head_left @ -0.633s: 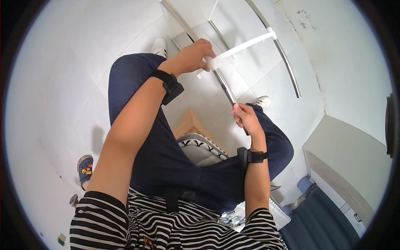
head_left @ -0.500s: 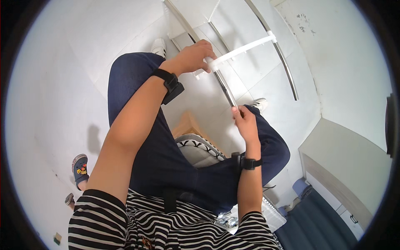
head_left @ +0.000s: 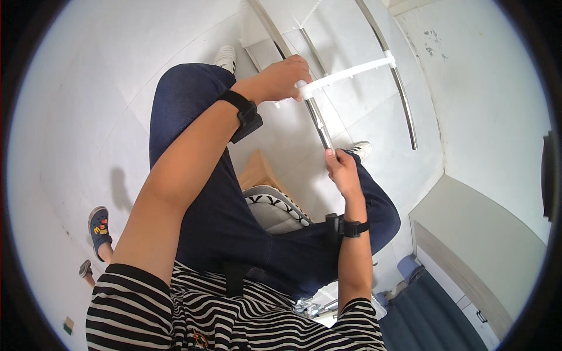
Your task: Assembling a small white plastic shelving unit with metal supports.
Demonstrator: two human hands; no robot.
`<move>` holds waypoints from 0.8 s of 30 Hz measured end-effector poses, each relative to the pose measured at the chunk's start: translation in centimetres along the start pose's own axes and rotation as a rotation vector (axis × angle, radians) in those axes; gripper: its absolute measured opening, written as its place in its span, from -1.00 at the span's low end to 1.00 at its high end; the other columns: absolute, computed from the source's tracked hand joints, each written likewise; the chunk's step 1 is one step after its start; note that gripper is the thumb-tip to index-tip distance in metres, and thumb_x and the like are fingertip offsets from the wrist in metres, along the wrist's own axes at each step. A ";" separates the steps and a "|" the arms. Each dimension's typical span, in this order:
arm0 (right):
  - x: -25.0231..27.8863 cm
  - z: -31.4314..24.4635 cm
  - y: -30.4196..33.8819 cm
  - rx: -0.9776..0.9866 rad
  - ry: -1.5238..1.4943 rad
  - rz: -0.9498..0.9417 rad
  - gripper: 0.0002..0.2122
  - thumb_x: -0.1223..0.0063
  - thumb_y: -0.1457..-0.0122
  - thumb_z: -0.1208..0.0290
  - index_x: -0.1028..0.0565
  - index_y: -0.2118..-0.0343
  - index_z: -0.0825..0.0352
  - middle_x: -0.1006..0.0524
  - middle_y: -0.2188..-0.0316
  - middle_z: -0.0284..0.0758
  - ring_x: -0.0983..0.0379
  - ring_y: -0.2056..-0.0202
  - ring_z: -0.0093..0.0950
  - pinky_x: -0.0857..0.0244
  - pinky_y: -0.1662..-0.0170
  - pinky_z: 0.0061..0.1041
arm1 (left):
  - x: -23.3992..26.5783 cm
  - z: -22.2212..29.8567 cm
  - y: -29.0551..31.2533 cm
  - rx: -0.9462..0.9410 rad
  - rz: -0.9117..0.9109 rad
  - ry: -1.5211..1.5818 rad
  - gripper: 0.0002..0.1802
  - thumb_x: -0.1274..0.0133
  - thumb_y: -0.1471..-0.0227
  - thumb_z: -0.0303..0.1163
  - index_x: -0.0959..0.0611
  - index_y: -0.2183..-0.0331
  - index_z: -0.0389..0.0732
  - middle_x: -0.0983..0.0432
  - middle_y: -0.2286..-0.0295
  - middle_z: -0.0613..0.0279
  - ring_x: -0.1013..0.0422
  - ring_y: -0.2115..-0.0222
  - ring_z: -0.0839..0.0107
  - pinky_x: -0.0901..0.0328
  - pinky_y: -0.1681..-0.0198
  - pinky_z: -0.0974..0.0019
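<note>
- Rack (head_left: 336,78): it stretches out in front of you over the floor (head_left: 374,114), running off the top of the view. It should be fairly light but awkward, being long.
- Near pole (head_left: 319,123): between your two hands. Shiny metal, so probably stiff and slippery; you'd hold it best with fingers wrapped around.
- Far pole (head_left: 404,108): untouched, its lower end free.
- Crossbar (head_left: 357,69): white, apparently plastic, joining both poles; likely the weaker part, so grip at its end joint rather than mid-span.
- Left hand (head_left: 281,77): yours is closed around the near pole, beside the crossbar's end.
- Right hand (head_left: 342,169): clamped on the near pole's lower end, thumb on top.
</note>
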State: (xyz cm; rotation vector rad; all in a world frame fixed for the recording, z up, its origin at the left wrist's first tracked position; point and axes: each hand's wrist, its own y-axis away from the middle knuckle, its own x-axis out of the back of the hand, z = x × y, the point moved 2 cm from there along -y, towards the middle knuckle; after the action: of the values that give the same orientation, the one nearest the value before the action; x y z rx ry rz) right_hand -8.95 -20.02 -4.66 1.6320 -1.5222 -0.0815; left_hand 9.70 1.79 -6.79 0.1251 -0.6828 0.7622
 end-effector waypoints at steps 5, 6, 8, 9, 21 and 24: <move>0.5 -0.1 -0.6 -0.151 -0.417 -0.271 -0.61 0.02 -0.22 0.09 -0.34 0.57 0.35 -0.25 0.74 -0.46 -0.13 0.72 -0.65 -0.01 0.66 -0.59 | -0.2 -0.3 0.1 0.038 0.005 0.022 -0.62 -0.26 0.38 -0.46 -0.65 0.33 -0.22 -0.46 0.28 0.20 -0.20 0.00 0.19 -0.14 -0.08 0.23; 0.2 0.2 -0.5 -0.153 -0.418 -0.274 -0.61 0.02 -0.22 0.09 -0.34 0.57 0.35 -0.25 0.74 -0.46 -0.13 0.72 -0.65 -0.01 0.66 -0.59 | -0.2 -0.3 0.1 0.041 0.003 0.023 -0.62 -0.26 0.38 -0.46 -0.65 0.33 -0.22 -0.46 0.28 0.20 -0.20 0.00 0.19 -0.14 -0.08 0.23; -0.4 0.1 0.3 0.057 0.063 0.045 -0.61 0.02 -0.20 0.08 -0.38 0.48 0.40 -0.32 0.72 -0.32 -0.28 0.67 -0.48 -0.16 0.57 -0.45 | -0.3 -0.2 0.3 0.054 0.019 0.036 -0.61 -0.26 0.38 -0.47 -0.65 0.32 -0.22 -0.45 0.26 0.20 -0.20 -0.01 0.20 -0.13 -0.09 0.23; -0.8 0.0 0.6 0.054 0.062 0.038 -0.61 0.02 -0.20 0.08 -0.38 0.48 0.40 -0.32 0.72 -0.32 -0.28 0.67 -0.48 -0.16 0.57 -0.45 | -0.2 -0.4 0.3 0.062 0.017 0.038 -0.61 -0.26 0.38 -0.47 -0.65 0.32 -0.22 -0.45 0.26 0.20 -0.20 -0.01 0.20 -0.13 -0.09 0.23; -0.4 0.4 -1.0 0.028 -0.010 0.025 -0.61 0.05 -0.22 0.12 -0.36 0.52 0.41 -0.29 0.74 -0.36 -0.20 0.68 -0.59 -0.10 0.58 -0.48 | -0.2 -0.4 0.1 0.101 -0.011 0.061 -0.59 -0.24 0.35 -0.50 -0.65 0.28 -0.24 -0.43 0.17 0.12 -0.18 -0.06 0.18 -0.13 -0.11 0.23; 0.1 -0.3 -1.1 -0.098 -0.410 -0.226 -0.67 0.07 -0.25 0.17 -0.39 0.53 0.34 -0.31 0.69 -0.48 -0.14 0.72 -0.68 -0.03 0.64 -0.65 | -0.3 -0.5 0.2 0.109 -0.017 0.046 -0.55 -0.24 0.35 -0.48 -0.63 0.24 -0.24 -0.41 0.11 0.07 -0.17 -0.08 0.15 -0.13 -0.12 0.22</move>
State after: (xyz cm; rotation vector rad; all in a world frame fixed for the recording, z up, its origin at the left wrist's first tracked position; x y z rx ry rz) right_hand -7.94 -20.08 -5.09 1.7749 -1.5925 -0.6380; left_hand 9.70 1.99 -7.40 0.2117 -0.5963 0.7837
